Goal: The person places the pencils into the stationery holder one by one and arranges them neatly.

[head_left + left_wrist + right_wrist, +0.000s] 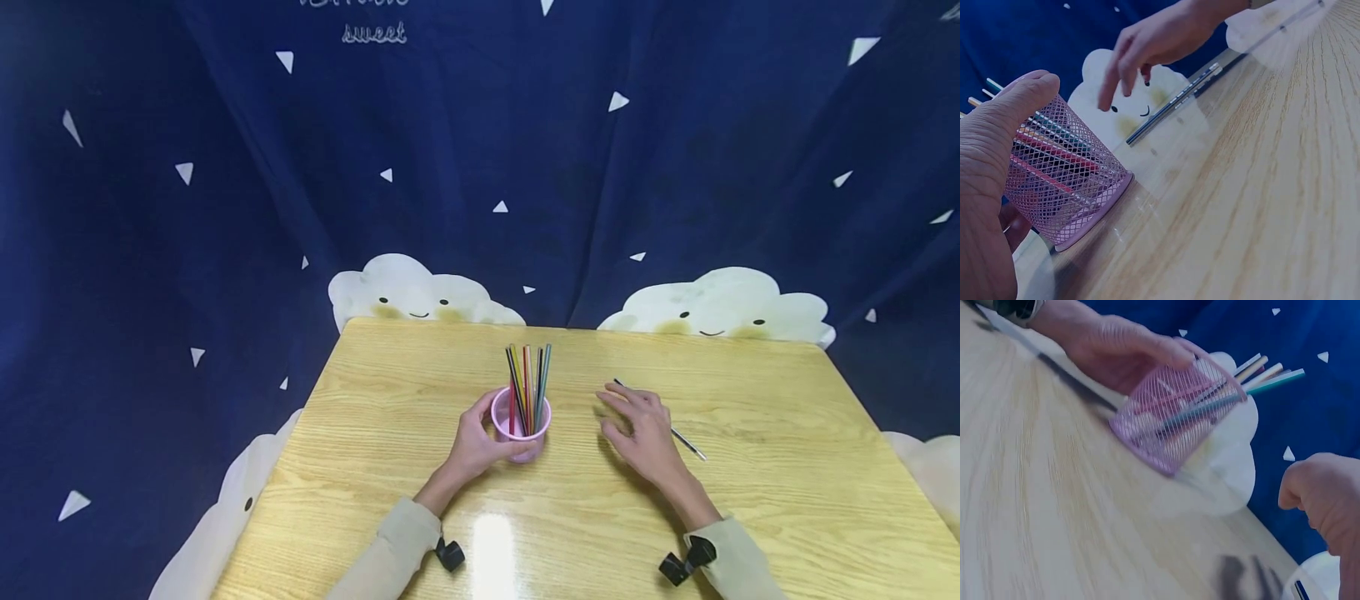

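My left hand point(476, 443) grips a pink mesh pencil cup point(1063, 181), thumb on the near side and fingers round the far side. The cup stands upright on the table with several colored pencils point(527, 375) inside, leaning toward its back. To the right of it, my right hand point(639, 429) hovers over a dark pencil point(687, 444) that lies slantwise on the wood. Its fingers are spread and slightly bent, with nothing between them. In the head view the hand covers the pencil's middle; the left wrist view shows a gap between them.
The light wooden table point(375, 400) spreads out around both hands. Behind it hangs a dark blue curtain point(465, 125) printed with white triangles and smiling clouds. A small black device point(450, 556) sits on the left wrist, another point(675, 569) on the right.
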Demonstrator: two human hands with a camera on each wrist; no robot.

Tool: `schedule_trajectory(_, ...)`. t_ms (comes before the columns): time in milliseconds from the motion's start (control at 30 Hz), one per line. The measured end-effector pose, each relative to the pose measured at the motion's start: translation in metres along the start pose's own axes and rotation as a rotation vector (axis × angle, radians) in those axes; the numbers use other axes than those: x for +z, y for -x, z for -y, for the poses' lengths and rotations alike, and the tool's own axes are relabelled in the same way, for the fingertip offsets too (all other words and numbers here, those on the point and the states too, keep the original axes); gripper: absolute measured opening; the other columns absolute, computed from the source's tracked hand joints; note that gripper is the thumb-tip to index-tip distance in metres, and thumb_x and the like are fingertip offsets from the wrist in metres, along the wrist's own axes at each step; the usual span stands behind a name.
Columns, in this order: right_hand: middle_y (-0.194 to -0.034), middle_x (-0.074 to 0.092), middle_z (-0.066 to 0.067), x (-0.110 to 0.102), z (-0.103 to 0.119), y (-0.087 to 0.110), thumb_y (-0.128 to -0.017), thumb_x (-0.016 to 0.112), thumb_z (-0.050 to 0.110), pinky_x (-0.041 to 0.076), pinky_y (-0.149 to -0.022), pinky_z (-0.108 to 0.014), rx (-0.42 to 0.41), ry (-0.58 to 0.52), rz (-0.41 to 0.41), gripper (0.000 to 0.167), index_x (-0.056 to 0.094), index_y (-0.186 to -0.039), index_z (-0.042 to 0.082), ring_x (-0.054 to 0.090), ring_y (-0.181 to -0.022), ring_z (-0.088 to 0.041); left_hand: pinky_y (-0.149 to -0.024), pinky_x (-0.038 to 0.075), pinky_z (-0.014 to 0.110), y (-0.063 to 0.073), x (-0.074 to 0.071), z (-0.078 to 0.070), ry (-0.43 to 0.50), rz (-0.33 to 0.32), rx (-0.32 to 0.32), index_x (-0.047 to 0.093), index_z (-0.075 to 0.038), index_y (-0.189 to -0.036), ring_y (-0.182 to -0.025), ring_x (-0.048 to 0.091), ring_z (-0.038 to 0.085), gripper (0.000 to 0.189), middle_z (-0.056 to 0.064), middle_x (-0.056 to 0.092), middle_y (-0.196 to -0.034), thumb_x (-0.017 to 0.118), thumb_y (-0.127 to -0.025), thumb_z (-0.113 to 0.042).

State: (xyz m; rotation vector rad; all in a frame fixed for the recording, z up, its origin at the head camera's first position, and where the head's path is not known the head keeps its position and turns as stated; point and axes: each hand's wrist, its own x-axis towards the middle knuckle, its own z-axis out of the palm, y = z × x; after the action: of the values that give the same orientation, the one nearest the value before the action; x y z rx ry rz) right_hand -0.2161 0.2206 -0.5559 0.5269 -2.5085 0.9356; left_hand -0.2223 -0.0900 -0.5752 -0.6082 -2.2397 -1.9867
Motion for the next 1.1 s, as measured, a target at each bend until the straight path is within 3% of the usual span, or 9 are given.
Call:
schedule_trajectory(267,-0.153,0.05,-0.024,-0.012,-0.027,0.01,-0.094,0.068,0.013,0.028,-0.093,-0.068,0.109,0.148,0.068,0.043,0.068,-0.137,0.007,0.039,-0.127,-0.051,-0.107,0.053,0.035,0.001,0.001,-0.001,-0.008,0.0,-0.01,0.057,-0.007,-0.145,-0.121,0.065,0.027,0.09,0.011,0.068,-0.134,0.097,-0.065,-0.008)
schedule_trajectory(467,-0.153,0.047,-0.03,-0.015,-0.037,0.017,-0.099,0.062,0.016,0.027,-0.096,-0.071,0.18,0.209,0.145,0.044,0.064,-0.142,0.006,0.037,-0.131,-0.056,-0.108,0.052,0.037,0.001,0.001,-0.001,-0.018,0.004,-0.022,0.057,-0.011,-0.146,-0.122,0.064,0.025,0.091,0.007,0.068,-0.135,0.098,-0.065,-0.011)
schedule_trajectory(900,-0.153,0.051,-0.02,-0.015,-0.036,0.018,-0.108,0.05,0.022,0.038,-0.093,-0.069,0.182,0.364,0.268,0.046,0.055,-0.15,0.005,0.045,-0.131,-0.051,-0.108,0.053,0.046,0.002,0.001,0.001,-0.023,0.002,-0.014,0.058,-0.01,-0.145,-0.121,0.065,0.028,0.09,0.007,0.069,-0.134,0.098,-0.065,-0.01)
schedule_trajectory(1100,-0.146,0.058,-0.021,-0.019,-0.033,0.013,-0.105,0.054,0.017,0.045,-0.088,-0.064,0.126,0.409,0.276,0.043,0.06,-0.146,0.004,0.053,-0.124,-0.049,-0.108,0.048,0.061,0.003,0.0,-0.031,0.012,0.016,0.002,0.056,0.003,-0.144,-0.122,0.063,0.041,0.087,0.023,0.066,-0.134,0.095,-0.067,-0.002)
